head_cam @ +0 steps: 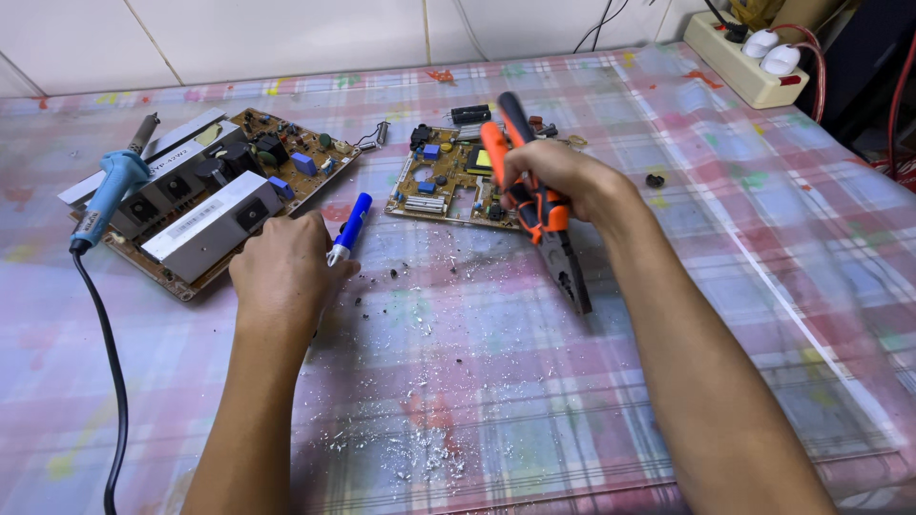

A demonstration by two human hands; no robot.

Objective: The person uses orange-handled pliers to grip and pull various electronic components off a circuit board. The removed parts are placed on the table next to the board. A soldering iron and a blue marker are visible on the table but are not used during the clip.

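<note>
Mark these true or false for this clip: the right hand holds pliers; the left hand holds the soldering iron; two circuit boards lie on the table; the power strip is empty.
1. The right hand holds pliers. True.
2. The left hand holds the soldering iron. False: it holds a blue pen-like tool; the iron rests on the larger circuit board.
3. Two circuit boards lie on the table. True: the smaller circuit board lies beside the larger.
4. The power strip is empty. False: white plugs sit in it.
</note>
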